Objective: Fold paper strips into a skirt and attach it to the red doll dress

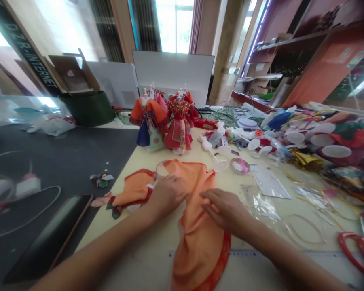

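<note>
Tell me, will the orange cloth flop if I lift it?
Probably yes: the orange cloth lies in soft ripples under the right hand, so it looks floppy. It seems thin and light too. The red trim may be slightly stiffer, but will likely bend with it.

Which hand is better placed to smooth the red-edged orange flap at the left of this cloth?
Probably the left hand: it lies on the orange cloth right beside that flap, while the right hand lies farther away, across the cloth.
</note>
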